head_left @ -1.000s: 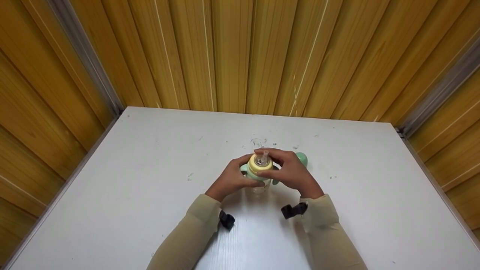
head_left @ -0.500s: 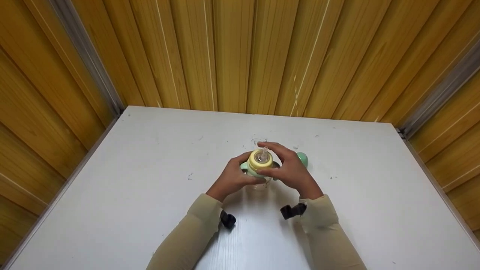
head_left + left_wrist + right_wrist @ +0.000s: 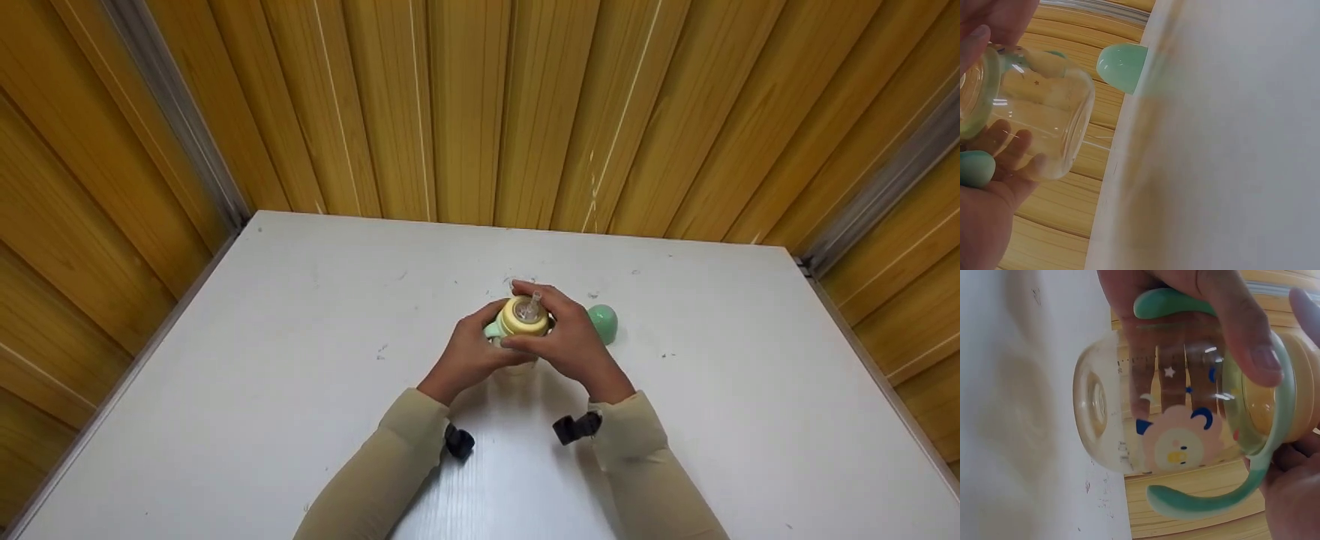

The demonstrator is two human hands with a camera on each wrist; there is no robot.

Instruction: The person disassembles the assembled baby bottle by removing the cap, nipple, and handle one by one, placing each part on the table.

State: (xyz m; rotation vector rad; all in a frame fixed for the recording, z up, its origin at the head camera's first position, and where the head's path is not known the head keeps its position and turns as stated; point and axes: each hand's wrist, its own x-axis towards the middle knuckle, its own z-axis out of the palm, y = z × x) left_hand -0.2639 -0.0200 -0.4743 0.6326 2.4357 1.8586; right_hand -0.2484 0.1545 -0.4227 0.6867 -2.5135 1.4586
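A clear baby bottle with a bear print, a yellow collar and a clear teat is held between both hands above the white table, its teat end up. My left hand grips the bottle just below the collar, its fingers behind the clear body and its thumb across the green handle ring. Around the yellow collar, my right hand has its thumb on the near side and fingers on the far side. One green handle hangs free along the body.
A green dome-shaped cap stands on the white table, just right of and behind my right hand. Yellow wood-patterned panels rise behind the table and at both sides.
The teat now leans a little to the right, and the bottle sits slightly higher in view. My right hand has shifted slightly left, showing more of the green cap.
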